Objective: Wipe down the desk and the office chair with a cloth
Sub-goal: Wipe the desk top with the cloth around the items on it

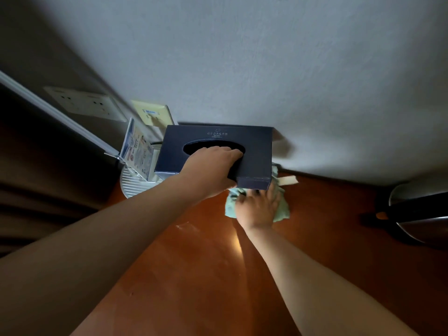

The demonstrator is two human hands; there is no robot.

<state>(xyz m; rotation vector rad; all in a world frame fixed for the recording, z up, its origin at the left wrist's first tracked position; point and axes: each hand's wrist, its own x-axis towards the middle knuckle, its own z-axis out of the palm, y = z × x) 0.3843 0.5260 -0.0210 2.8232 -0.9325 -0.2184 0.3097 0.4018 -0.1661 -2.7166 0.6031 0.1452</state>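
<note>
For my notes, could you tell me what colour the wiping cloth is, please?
Pale mint green cloth, best seen in the head view.

A dark blue tissue box (218, 151) is up near the white wall (266, 57). Left of it stand a clear card holder (137, 151) and a white ribbed dish (133, 183). Wall sockets (84, 103) sit behind. A shiny kettle (421, 214) is far right.

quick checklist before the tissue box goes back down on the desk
1. Dark blue tissue box lifted off the desk: ok, left hand grips it through the oval slot.
2. Pale green cloth under the box: ok, right hand presses it flat.
3. Orange-brown wooden desk spot fully wiped: cannot tell.
4. Room beside the box: not ok, acrylic card stand sits close.
5. Black kettle clear of the wiping: ok.
</note>
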